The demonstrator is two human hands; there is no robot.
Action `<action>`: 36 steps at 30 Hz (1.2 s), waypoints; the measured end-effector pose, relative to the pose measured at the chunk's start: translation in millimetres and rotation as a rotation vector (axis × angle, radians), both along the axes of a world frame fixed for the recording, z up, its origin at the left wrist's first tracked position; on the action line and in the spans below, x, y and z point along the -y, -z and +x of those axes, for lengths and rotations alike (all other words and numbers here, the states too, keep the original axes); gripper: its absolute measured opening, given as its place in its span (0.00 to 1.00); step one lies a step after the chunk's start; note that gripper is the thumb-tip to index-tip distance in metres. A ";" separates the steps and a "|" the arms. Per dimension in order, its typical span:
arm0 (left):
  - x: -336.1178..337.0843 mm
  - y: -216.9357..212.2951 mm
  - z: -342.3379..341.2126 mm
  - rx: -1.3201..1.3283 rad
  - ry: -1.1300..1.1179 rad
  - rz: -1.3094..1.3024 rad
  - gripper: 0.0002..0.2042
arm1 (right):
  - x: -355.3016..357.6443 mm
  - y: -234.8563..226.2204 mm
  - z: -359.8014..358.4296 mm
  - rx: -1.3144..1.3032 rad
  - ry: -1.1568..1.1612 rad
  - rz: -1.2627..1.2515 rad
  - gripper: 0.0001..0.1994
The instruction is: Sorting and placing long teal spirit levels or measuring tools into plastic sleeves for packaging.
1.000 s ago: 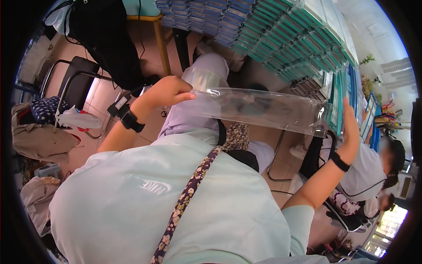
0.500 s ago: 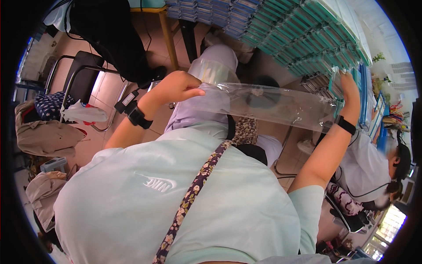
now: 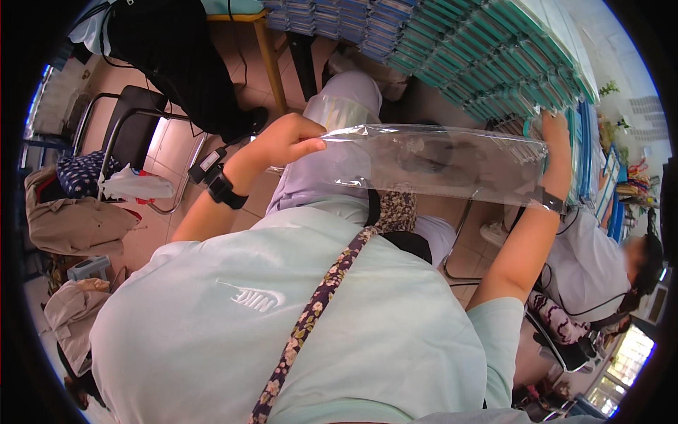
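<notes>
The clear plastic sleeve (image 3: 438,159) lies to the right of the left grip (image 3: 291,138), its long axis running left to right across the front of the body, the right end slanting a little nearer. The left grip is pinched, thumb against fingers, on the sleeve's left end. At the other end the film overlaps the wrist below the right grip (image 3: 556,128); whether it touches there cannot be told. The right grip reaches farther out, its fingertips at the near edge of the teal packets (image 3: 494,60) stacked at far right; I cannot tell whether it grasps one. The packets are therefore nearer the right hand, the sleeve's left end nearer the left.

The stacks, with blue packets (image 3: 339,21) beside the teal, bound the far side. Between the sleeve and the shirt (image 3: 282,283) there is some open room over the lap; a black chair (image 3: 134,127) stands well apart at left, and a seated co-worker (image 3: 586,265) is at right.
</notes>
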State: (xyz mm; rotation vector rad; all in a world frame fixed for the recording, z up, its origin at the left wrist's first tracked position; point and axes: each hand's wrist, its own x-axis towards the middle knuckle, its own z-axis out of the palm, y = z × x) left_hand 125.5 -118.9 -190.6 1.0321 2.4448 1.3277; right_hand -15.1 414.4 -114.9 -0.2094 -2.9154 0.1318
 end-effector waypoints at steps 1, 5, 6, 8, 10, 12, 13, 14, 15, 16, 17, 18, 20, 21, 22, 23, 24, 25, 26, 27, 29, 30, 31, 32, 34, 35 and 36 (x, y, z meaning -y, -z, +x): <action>0.0 -0.6 -0.4 -0.002 0.000 -0.001 0.28 | 7.6 -3.8 6.0 -0.010 0.139 0.055 0.22; 4.5 3.8 -3.5 0.060 0.002 0.058 0.28 | 59.1 -31.1 75.9 -0.378 -0.031 0.025 0.21; 5.4 4.6 -4.6 0.094 0.000 0.088 0.29 | 67.2 -35.6 93.6 -0.309 -0.172 -0.228 0.26; 1.4 1.7 -4.8 0.150 -0.010 0.102 0.31 | 76.1 -40.8 121.0 -0.236 -0.303 -0.481 0.31; 0.0 0.5 -4.3 0.207 -0.026 0.113 0.34 | 80.7 -42.0 136.5 -0.301 -0.152 -0.533 0.37; 0.1 1.7 -5.7 0.261 0.002 0.102 0.33 | 83.1 -42.6 145.1 -0.310 -0.133 -0.572 0.38; -0.4 2.0 -7.2 0.261 0.008 0.099 0.33 | 83.6 -43.5 150.7 -0.322 -0.109 -0.605 0.39; -1.0 3.0 -8.5 0.278 0.010 0.110 0.33 | 83.8 -42.4 156.0 -0.323 -0.103 -0.605 0.39; -1.7 4.0 -9.1 0.295 0.010 0.122 0.33 | 84.0 -39.2 160.9 -0.243 -0.127 -0.644 0.40; -3.1 6.3 -7.6 0.294 0.006 0.119 0.33 | 83.9 -33.8 162.8 -0.162 -0.159 -0.684 0.40; -4.6 8.7 -5.0 0.312 -0.027 0.163 0.31 | 84.5 -27.6 163.9 -0.161 -0.164 -0.688 0.40; -5.3 9.9 -3.0 0.329 -0.063 0.206 0.28 | 86.1 -20.7 164.5 -0.119 -0.353 -0.888 0.40; -5.4 4.5 -6.6 0.380 -0.030 0.169 0.30 | 95.0 -15.5 172.7 -0.108 -0.593 -1.111 0.41; -4.9 2.7 -7.6 0.429 0.000 0.131 0.32 | 96.8 -14.7 175.0 -0.106 -0.593 -1.112 0.41; -5.0 2.4 -7.8 0.431 0.007 0.131 0.32 | 97.6 -15.6 179.6 -0.107 -0.596 -1.195 0.42; -4.7 2.3 -8.0 0.492 -0.008 0.066 0.31 | 97.8 -16.3 183.2 -0.108 -0.598 -1.278 0.43; -4.9 2.2 -8.5 0.551 -0.022 0.000 0.31 | 97.4 -7.9 183.9 -0.139 -0.968 -1.211 0.41; -6.7 3.4 -3.5 0.551 -0.028 -0.004 0.31 | 106.4 -6.3 187.5 -0.083 -1.056 -1.340 0.30; -9.7 4.6 4.4 0.564 -0.144 -0.029 0.30 | 108.7 -4.2 178.6 -0.019 -1.221 -1.302 0.23; -11.8 5.4 8.6 0.575 -0.259 -0.054 0.29 | 111.3 -2.7 168.6 0.046 -1.383 -1.255 0.17; -3.3 1.6 -9.7 0.613 -0.055 -0.160 0.26 | 128.9 -8.6 172.7 -0.008 -1.359 -1.268 0.09; 0.3 -0.7 -16.4 0.645 0.150 -0.265 0.25 | 134.5 -11.1 179.4 0.017 -1.151 -1.434 0.07; -0.4 -3.1 -15.9 0.642 0.157 -0.269 0.25 | 140.3 -12.8 185.0 0.035 -0.928 -1.589 0.05; -1.6 -4.1 -12.2 0.426 0.030 -0.264 0.25 | 151.1 -12.5 183.3 -0.113 -0.876 -1.520 0.04; -5.9 -16.0 -3.7 0.207 -0.100 -0.252 0.26 | 170.7 -19.3 184.5 -0.117 -0.680 -1.494 0.03; -11.8 -35.8 -0.7 0.152 -0.070 -0.141 0.27 | 180.9 -22.2 184.8 -0.119 -0.484 -1.459 0.03; -19.3 -57.0 3.1 0.097 -0.035 -0.031 0.28 | 192.3 -24.4 185.2 -0.110 -0.479 -1.437 0.02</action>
